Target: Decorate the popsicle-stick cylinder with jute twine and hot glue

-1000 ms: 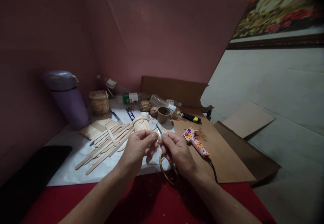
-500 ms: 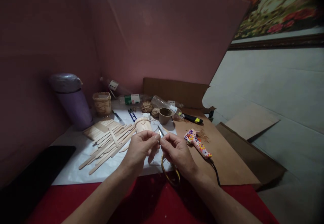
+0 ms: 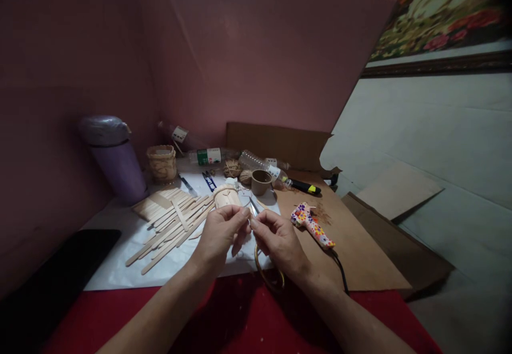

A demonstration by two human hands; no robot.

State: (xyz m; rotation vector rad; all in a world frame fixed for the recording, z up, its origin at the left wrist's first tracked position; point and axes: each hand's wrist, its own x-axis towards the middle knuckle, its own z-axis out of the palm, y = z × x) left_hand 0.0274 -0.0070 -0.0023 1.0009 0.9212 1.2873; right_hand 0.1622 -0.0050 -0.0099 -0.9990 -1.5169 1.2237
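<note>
My left hand (image 3: pixel 220 231) and my right hand (image 3: pixel 280 239) meet fingertip to fingertip over the front of the white sheet (image 3: pixel 116 266). Both are pinched closed, and whatever lies between the fingertips is too small to make out. Scissors with gold handles (image 3: pixel 259 266) lie beneath my right hand, their blades pointing away past the fingers. Just beyond my left hand is a small pale wooden piece with a rounded rim (image 3: pixel 226 196). Loose craft sticks (image 3: pixel 172 231) are spread to the left of my left hand.
A floral glue gun (image 3: pixel 314 226) rests on brown cardboard (image 3: pixel 360 252) at the right. Behind are a brown cup (image 3: pixel 261 182), twine balls (image 3: pixel 232 168), plastic bottles (image 3: pixel 256 163), a woven pot (image 3: pixel 162 165) and a cutter (image 3: pixel 304 187). A purple tumbler (image 3: pixel 120 170) stands left.
My fingertips have shifted very slightly to the left, still pinched together. The objects on the table have not moved.
</note>
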